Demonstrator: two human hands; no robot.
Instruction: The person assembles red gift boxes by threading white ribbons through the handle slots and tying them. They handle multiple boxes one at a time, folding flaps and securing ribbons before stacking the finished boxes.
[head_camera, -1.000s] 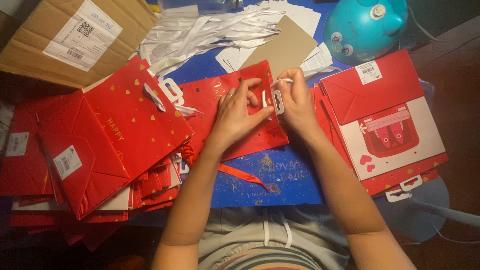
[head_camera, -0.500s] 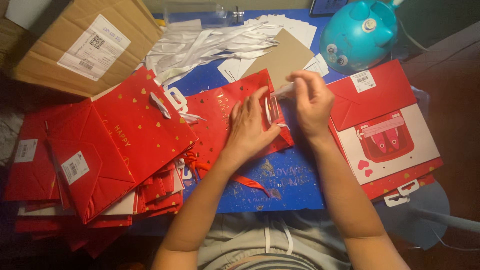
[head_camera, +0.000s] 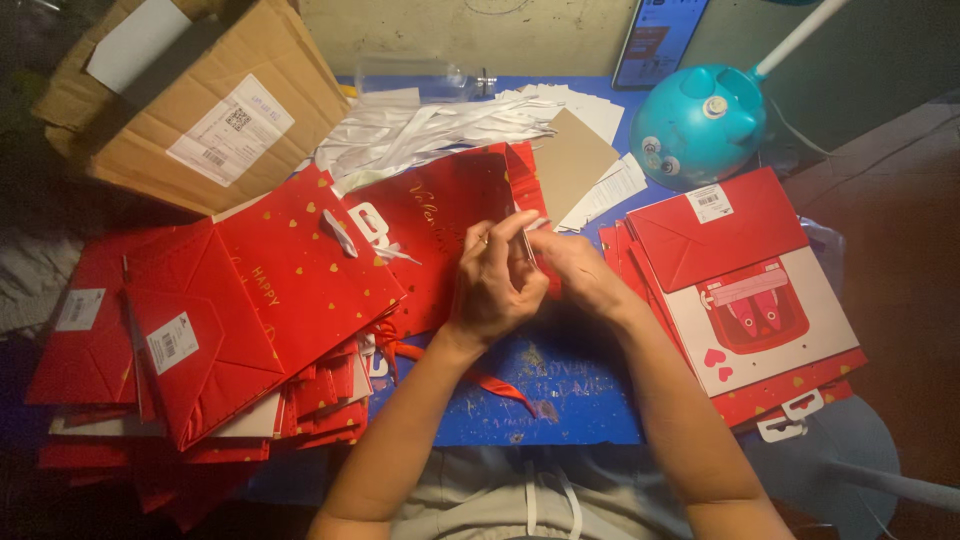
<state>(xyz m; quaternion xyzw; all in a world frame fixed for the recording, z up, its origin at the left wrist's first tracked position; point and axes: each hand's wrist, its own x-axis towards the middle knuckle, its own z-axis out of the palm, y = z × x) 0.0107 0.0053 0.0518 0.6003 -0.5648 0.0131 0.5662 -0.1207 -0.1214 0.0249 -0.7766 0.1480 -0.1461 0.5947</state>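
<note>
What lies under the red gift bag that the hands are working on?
The red gift bag rests on the blue table, overlapping the stack of red bags at its left edge. A red ribbon trails from beneath. Both hands cover its right edge.

One head-worn camera here, looking almost straight down onto the desk (head_camera: 560, 400) from close above. Forearms reach in from the bottom edge; there's no second view.
</note>
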